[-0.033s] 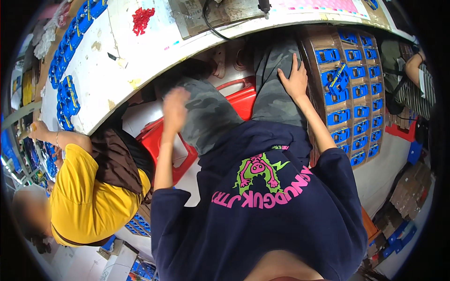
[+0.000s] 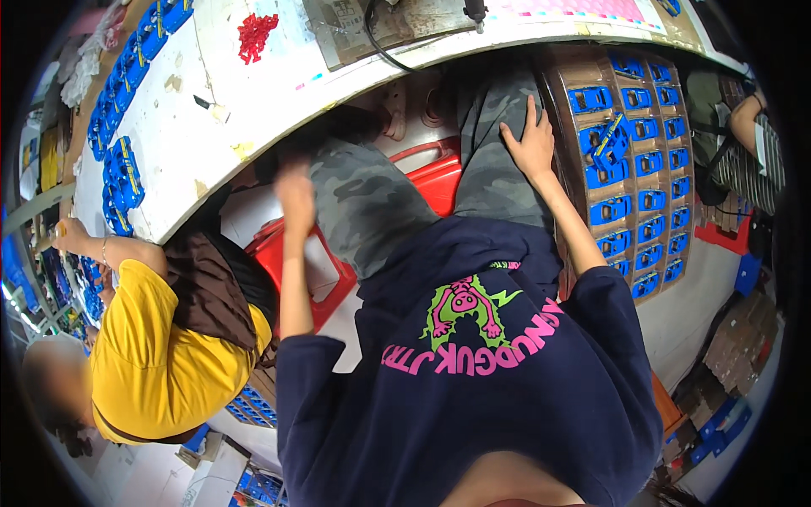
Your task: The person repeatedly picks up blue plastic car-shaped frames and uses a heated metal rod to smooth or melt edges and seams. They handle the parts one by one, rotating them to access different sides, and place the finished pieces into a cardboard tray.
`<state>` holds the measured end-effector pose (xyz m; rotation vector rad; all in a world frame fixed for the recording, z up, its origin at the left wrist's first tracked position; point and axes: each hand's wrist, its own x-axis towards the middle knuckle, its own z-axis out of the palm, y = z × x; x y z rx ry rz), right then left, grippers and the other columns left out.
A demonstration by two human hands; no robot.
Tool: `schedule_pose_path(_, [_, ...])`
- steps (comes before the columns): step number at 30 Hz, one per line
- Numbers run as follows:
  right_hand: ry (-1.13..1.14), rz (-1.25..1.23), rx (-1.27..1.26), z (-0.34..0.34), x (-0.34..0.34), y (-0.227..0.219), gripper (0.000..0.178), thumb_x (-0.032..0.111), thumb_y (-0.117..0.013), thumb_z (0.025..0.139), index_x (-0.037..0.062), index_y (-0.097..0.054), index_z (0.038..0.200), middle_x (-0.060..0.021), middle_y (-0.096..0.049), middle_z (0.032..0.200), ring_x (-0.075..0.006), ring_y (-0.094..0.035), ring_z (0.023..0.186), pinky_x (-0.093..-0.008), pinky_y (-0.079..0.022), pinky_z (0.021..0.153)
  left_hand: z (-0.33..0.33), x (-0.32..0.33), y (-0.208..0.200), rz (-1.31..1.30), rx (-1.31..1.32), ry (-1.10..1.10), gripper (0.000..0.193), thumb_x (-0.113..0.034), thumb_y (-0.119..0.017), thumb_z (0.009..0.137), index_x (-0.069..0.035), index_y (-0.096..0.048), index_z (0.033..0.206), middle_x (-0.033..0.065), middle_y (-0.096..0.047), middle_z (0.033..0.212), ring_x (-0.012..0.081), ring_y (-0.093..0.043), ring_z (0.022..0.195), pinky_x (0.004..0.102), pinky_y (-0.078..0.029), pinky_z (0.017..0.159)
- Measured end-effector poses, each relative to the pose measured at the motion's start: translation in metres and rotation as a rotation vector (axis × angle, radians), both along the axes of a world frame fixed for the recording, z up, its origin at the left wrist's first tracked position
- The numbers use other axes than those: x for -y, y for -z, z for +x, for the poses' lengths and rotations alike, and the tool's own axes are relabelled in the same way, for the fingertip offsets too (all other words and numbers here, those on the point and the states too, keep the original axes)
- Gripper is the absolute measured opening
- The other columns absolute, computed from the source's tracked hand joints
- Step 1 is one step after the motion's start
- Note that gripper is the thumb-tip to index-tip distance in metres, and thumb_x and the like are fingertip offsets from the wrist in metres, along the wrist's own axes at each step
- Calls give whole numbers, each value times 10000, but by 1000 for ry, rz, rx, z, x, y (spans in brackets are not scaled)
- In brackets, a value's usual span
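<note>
My right hand (image 2: 532, 145) lies flat on my right thigh in camouflage trousers (image 2: 498, 182), fingers spread, holding nothing. Beside my left thigh is my left hand (image 2: 295, 196), smeared by motion, so its fingers are unclear. No object shows in it. Close to its wrist is a red plastic stool (image 2: 345, 283). Another red plastic piece (image 2: 432, 188) shows between my legs. Right of my right hand stands a brown compartment box (image 2: 583, 127) of blue toy-car-like parts (image 2: 610, 209); one blue part with a yellow strip (image 2: 610, 142) lies tilted on top.
The white worktable (image 2: 279, 110) curves ahead, bearing a heap of small red parts (image 2: 257, 38), a row of blue parts (image 2: 127, 80), a metal plate (image 2: 355, 25) and a black cable (image 2: 372, 38). A person in a yellow shirt (image 2: 160, 355) sits close on my left.
My left hand has shifted left, from over my left thigh to its outer side. My right hand stays where it was.
</note>
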<state>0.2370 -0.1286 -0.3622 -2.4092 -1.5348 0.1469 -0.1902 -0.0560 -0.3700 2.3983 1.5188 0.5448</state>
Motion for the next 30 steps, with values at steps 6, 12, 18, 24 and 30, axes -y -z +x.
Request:
schedule_pose_path(6, [2, 6, -7, 2, 1, 3, 779, 460, -553, 725, 98, -204, 1319, -342, -316, 1194, -437, -352, 1096, -462, -325, 880, 32, 2, -14, -53, 173, -85, 364, -175, -433, 789, 4, -496, 1099, 200, -464, 1158, 333, -398, 1107, 428, -288, 921])
schedule_pose_path(12, [4, 10, -48, 5, 2, 1, 789, 453, -561, 712, 85, -211, 1315, -357, -311, 1182, -442, -346, 1099, -473, -320, 880, 62, 16, -43, -125, -82, 455, 418, -134, -533, 676, -84, -526, 1092, 130, -464, 1183, 285, -397, 1133, 434, -289, 945])
schedule_pose_path(18, [-25, 25, -50, 0, -6, 4, 781, 450, -564, 711, 87, -220, 1312, -352, -319, 1181, -441, -361, 1085, -476, -326, 871, -65, -35, 78, 73, -235, -378, 341, -227, -436, 824, 11, -514, 1056, 212, -534, 1025, 367, -505, 908, 430, -377, 816])
schedule_pose_path(24, [8, 27, -35, 3, -2, 2, 783, 446, -568, 707, 88, -221, 1311, -350, -330, 1174, -439, -368, 1077, -471, -330, 870, 88, 32, -58, -278, 37, 605, 473, -88, -571, 648, -96, -507, 1116, 120, -445, 1206, 294, -347, 1174, 433, -239, 984])
schedule_pose_path(30, [-13, 39, -41, 2, -3, 1, 780, 442, -569, 707, 86, -223, 1310, -344, -336, 1166, -439, -373, 1069, -468, -330, 870, -41, -27, 26, -212, -294, -78, 319, -207, -414, 821, -16, -535, 1045, 177, -519, 1073, 331, -449, 1036, 425, -327, 890])
